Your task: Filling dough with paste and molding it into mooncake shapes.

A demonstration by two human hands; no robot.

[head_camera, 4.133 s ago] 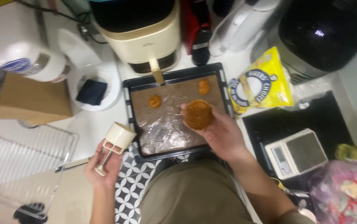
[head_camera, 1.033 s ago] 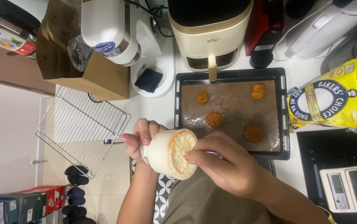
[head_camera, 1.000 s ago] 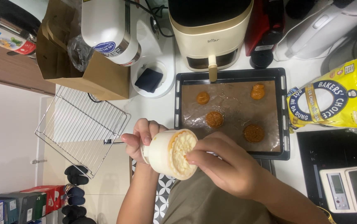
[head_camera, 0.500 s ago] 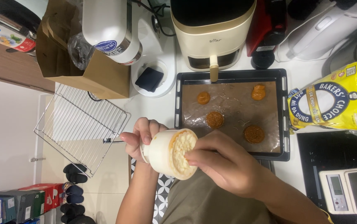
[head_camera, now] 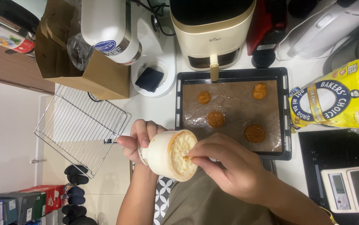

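My left hand (head_camera: pixel 139 139) grips a cream round mould (head_camera: pixel 167 155), tipped on its side with its open end facing right. Pale dough fills that open end. My right hand (head_camera: pixel 225 166) presses its fingertips against the dough at the mould's mouth. Beyond my hands a black baking tray (head_camera: pixel 178 104) lined with brown paper holds several small round golden-brown cakes (head_camera: pixel 215 118).
A wire cooling rack (head_camera: pixel 79 125) overhangs the counter at left, near a cardboard box (head_camera: pixel 100 77) and a white mixer (head_camera: pixel 110 29). A cream air fryer (head_camera: pixel 210 29) stands behind the tray. A yellow flour bag (head_camera: pixel 333 102) and a kitchen scale (head_camera: pixel 354 187) lie at right.
Four seconds ago my right hand was setting a cake on the tray while my left held the mould low. Over the last second both hands stay at the mould, barely moving.
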